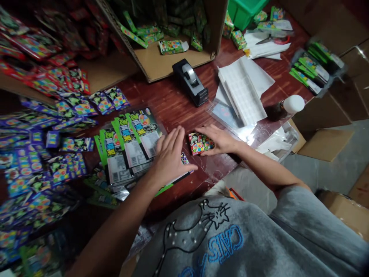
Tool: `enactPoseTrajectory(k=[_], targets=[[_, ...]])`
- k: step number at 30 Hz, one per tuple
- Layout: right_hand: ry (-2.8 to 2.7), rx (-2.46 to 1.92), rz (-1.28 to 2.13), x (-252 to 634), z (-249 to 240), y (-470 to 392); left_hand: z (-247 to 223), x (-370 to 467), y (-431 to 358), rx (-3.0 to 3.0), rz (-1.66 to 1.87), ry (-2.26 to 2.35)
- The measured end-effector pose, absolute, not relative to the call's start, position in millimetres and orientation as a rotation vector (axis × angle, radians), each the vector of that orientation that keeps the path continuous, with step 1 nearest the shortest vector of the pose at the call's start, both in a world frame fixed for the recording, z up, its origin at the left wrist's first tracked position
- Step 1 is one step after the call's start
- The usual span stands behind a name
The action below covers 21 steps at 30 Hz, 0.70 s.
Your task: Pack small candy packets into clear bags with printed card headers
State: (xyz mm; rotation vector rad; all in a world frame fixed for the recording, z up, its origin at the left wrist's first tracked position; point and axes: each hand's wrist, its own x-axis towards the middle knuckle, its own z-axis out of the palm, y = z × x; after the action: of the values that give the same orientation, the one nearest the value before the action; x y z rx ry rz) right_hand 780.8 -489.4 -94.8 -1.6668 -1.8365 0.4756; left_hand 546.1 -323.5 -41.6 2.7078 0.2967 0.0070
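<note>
My left hand [170, 159] is open, fingers stretched out and thumb apart, over a partly hidden package with a green edge. Under and beside its fingers lie overlapping green and black packets [127, 148] with white label areas. To the right, my right hand [217, 140] closes its thumb and fingers around the side of small red and green boxes [198, 144] resting on the dark red table [161, 94]. A black tape dispenser [191, 82] stands beyond both hands.
Purple packets [69, 169] are heaped at the left, red ones [63, 73] behind. Cardboard box [150, 65] holds green packs. White sheets [243, 90], a white-capped bottle [293, 104], scissors [279, 39] and a green bin [245, 13] stand or lie at right.
</note>
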Motion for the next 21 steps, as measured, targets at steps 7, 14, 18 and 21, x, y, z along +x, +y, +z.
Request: enactPoseTrajectory(k=[7,14,18,21], targets=[[-1.744,-1.709,0.286,740,-96,-502,-48,455,-331,2.809,-0.069,0.455],[-1.894,-1.46,0.493,719,-99,-513,-57,447,-324,2.683,0.017,0.404],[-1.997,-1.365,0.675,723,-97,-508,-56,448,-320,2.611,-0.103,0.191],[-1.985,-1.346,0.652,726,-97,-498,-58,450,-320,2.62,-0.069,0.183]])
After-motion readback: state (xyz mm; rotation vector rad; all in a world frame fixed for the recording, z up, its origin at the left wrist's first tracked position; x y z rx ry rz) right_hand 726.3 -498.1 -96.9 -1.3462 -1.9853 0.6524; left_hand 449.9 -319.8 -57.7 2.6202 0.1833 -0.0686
